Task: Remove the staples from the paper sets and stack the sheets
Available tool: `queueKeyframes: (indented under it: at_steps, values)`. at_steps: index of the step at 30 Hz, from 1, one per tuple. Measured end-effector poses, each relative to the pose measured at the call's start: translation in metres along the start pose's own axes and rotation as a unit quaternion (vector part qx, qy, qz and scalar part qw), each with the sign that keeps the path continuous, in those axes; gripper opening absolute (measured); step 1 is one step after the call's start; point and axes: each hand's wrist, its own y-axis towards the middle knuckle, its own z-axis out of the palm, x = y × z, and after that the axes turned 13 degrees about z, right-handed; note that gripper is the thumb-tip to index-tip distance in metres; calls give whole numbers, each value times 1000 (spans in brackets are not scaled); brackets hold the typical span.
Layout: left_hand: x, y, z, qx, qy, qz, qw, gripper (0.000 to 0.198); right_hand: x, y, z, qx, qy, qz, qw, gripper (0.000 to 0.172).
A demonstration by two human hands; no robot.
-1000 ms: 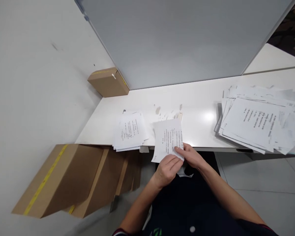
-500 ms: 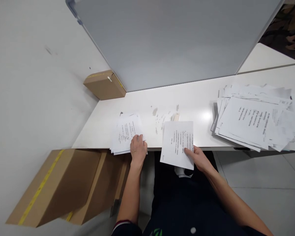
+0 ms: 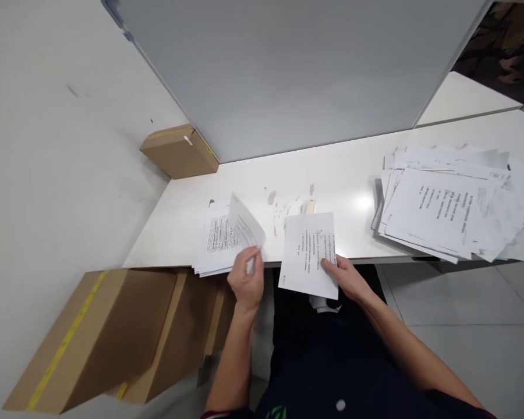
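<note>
My left hand [image 3: 247,280] pinches the near corner of a printed paper sheet [image 3: 245,224], which curls up off the left stack of papers [image 3: 217,241]. Dense printed text shows on the page below it. My right hand [image 3: 348,277] is closed on the right edge of other printed paper [image 3: 308,253], thumb on top, held over the table's front edge. Whether that is one sheet or several I cannot tell.
A large, untidy paper pile [image 3: 436,203] covers the right of the white table [image 3: 344,169]. A small cardboard box [image 3: 179,152] sits at the back left corner. Larger taped cartons [image 3: 91,337] stand below left. A grey panel [image 3: 288,75] rises behind; a small beige object [image 3: 310,206] lies mid-table.
My left hand has lifted the top sheet from the left stack, bending it up and rightward. My right hand still holds its paper, nearly unmoved. The view has shifted slightly.
</note>
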Motion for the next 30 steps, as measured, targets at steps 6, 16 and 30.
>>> queueKeyframes:
  at_steps: [6,16,30]
  values:
    - [-34,-36,26,168,-84,154,970,18,2,2,6,17,69,22,997,40]
    - [-43,-54,33,248,-118,132,952,30,-9,5,2,18,68,-21,997,37]
    - [-23,20,43,41,-339,-245,907,28,30,-11,-3,-45,-89,-159,982,39]
